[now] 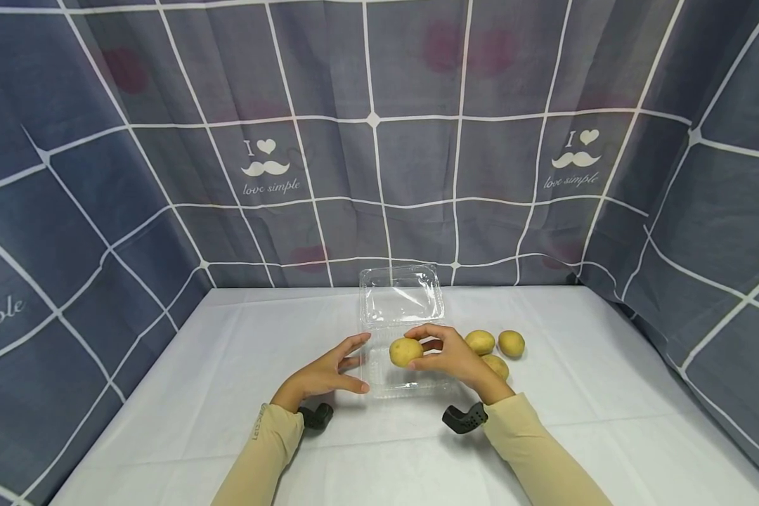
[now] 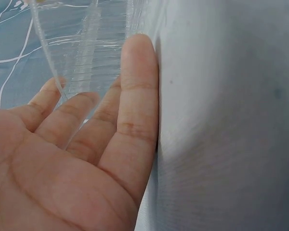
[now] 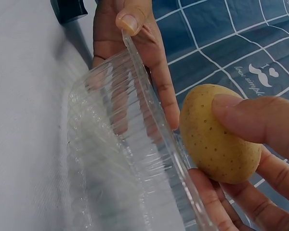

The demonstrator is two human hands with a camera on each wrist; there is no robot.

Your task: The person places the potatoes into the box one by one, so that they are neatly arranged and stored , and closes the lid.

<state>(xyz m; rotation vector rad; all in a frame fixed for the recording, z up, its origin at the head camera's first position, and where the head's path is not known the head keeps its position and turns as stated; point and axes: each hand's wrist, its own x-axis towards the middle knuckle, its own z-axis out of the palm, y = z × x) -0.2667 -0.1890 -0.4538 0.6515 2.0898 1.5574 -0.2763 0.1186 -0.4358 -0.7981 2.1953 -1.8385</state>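
Observation:
My right hand (image 1: 445, 355) pinches a yellow potato (image 1: 406, 352) between thumb and fingers, above the clear plastic clamshell box (image 1: 392, 383). In the right wrist view the potato (image 3: 219, 134) shows small dark specks and hangs beside the box's rim (image 3: 154, 115). At the box's left side is my left hand (image 1: 329, 372), fingers extended, thumb at the near left edge. The left wrist view shows the same hand (image 2: 86, 144) with its fingers along the clear plastic wall. The box's lid (image 1: 401, 295) stands open at the back.
Three more potatoes lie on the white cloth right of the box: one potato (image 1: 480, 342) behind my right wrist, another potato (image 1: 511, 344) farther right, and a partly hidden potato (image 1: 496, 365). A checked grey curtain (image 1: 417, 161) encloses the back and sides of the table (image 1: 582, 393).

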